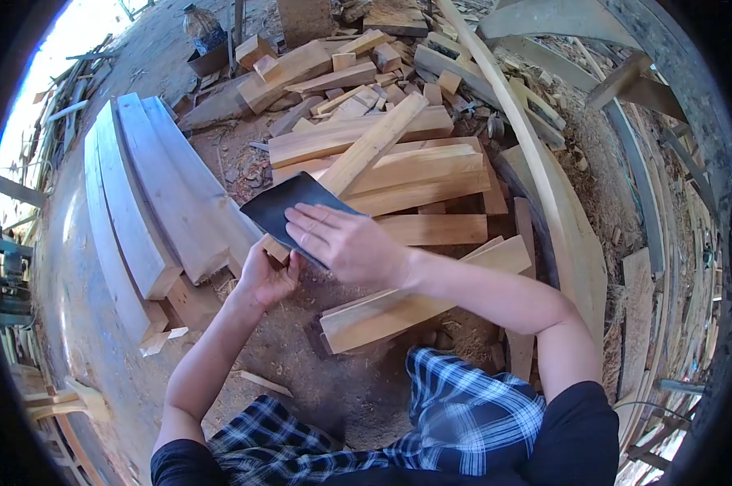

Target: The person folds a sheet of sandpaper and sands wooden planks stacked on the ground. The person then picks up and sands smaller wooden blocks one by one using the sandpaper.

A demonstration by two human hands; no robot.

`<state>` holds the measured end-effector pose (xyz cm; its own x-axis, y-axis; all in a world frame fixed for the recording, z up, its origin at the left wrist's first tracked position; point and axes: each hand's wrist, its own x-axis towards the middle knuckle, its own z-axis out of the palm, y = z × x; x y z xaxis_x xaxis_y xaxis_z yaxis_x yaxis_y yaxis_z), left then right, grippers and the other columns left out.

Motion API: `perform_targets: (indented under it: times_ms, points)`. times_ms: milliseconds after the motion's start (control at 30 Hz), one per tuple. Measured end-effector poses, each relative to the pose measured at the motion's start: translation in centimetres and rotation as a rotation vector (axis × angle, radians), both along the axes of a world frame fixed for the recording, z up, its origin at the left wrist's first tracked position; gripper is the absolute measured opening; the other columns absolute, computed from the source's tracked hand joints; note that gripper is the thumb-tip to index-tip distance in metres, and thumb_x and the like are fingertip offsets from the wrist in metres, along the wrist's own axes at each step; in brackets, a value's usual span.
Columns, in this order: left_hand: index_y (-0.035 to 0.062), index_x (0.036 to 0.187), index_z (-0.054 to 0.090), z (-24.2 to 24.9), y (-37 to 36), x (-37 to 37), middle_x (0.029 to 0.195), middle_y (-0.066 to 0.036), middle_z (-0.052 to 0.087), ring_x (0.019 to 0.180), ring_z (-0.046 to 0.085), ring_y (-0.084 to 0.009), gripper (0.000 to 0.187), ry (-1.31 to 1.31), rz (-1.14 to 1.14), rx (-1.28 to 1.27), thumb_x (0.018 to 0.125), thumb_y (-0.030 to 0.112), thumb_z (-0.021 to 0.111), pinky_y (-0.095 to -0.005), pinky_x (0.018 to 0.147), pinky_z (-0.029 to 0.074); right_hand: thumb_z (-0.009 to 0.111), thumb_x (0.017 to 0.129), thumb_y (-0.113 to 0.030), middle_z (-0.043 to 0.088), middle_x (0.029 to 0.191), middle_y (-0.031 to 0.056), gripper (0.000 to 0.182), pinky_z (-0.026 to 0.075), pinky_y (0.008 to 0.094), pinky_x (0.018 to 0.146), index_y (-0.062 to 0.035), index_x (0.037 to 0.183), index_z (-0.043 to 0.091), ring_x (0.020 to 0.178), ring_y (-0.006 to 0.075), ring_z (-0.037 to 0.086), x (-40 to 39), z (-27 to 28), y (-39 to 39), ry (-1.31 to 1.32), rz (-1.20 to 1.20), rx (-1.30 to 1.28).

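Observation:
My left hand (268, 274) is closed around the near end of a pale wooden bar (379, 147), which slants up and away to the right. A dark sheet that looks like sandpaper (275, 204) lies across the bar's near part and hides it there. My right hand (327, 240) rests flat on top of this sheet with fingers stretched out; its thumb is hidden. Below the bar, planed wooden pieces (418, 172) lie stacked, and another pair of boards (414, 312) sits closer to my knees.
Long pale planks (159, 190) lie at the left. Offcuts (362, 85) are heaped at the back, near a plastic bottle (204, 26). A long curved timber (536, 150) runs along the right. Wood chips litter the dirt floor (131, 364).

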<state>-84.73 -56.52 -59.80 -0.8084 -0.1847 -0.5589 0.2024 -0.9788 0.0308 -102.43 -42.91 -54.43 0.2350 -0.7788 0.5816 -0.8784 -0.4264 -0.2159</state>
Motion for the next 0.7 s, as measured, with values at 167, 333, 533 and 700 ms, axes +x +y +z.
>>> perform_targets:
  times_ms: [167,333,533,700]
  points:
    - [0.0038,0.134,0.046,1.9,0.4,-0.6,0.123,-0.019,0.055,0.096,0.064,-0.0295,0.047,-0.028,-0.099,0.045,0.099,0.035,0.045,-0.0373,0.078,0.061,0.046,0.090,-0.009,0.062,0.115,0.0240,0.029,0.047,0.0419,0.097,0.0055,0.113,0.057,0.109,0.0365,0.059,-12.3,-1.8,-3.3,-0.054,-0.370,0.082]
    - [0.0067,0.139,0.041,6.5,1.4,-1.1,0.131,-0.015,0.050,0.120,0.053,-0.0277,0.058,-0.255,-0.117,-0.564,0.098,0.047,0.046,-0.0436,0.088,0.056,0.044,0.097,-0.018,0.063,0.111,0.0242,0.027,0.050,0.0438,0.091,0.0038,0.103,0.058,0.107,0.0353,0.061,-18.9,-3.9,-4.7,-0.108,-0.631,0.118]
    - [0.0063,0.137,0.046,5.2,0.4,-0.2,0.116,-0.007,0.059,0.100,0.060,-0.0153,0.056,-0.390,-0.405,-1.176,0.092,0.035,0.059,-0.0324,0.070,0.056,0.046,0.087,-0.008,0.065,0.095,0.0193,0.016,0.052,0.0413,0.083,-0.0005,0.095,0.058,0.092,0.0343,0.064,-8.7,-1.2,-4.3,0.010,-0.267,0.000]
    - [0.0014,0.135,0.047,4.6,-1.2,0.0,0.112,-0.012,0.059,0.092,0.060,-0.0159,0.056,-0.306,-0.403,-1.104,0.089,0.031,0.063,-0.0306,0.063,0.055,0.046,0.084,-0.004,0.064,0.095,0.0196,0.018,0.052,0.0424,0.082,-0.0013,0.096,0.059,0.093,0.0341,0.064,-14.1,-2.1,-5.0,0.072,-0.300,0.055]
